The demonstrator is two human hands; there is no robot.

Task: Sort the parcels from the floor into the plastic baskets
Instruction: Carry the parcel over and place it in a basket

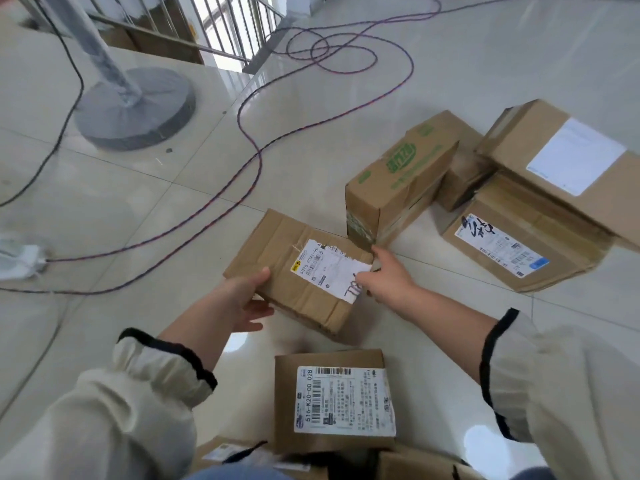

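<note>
We see a brown parcel (277,244) with a white, black-printed label (329,268); a brown box (398,188) carries green lettering. A red-and-blue braided cable (259,164) crosses the pale tiled floor (138,202). Our cream sleeves (138,410) have black cuffs.

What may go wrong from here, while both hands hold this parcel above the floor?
The left hand and right hand hold the parcel only at its edges, so it may slip. The purple cable loops across the floor close by; a foot might catch it while carrying.
</note>
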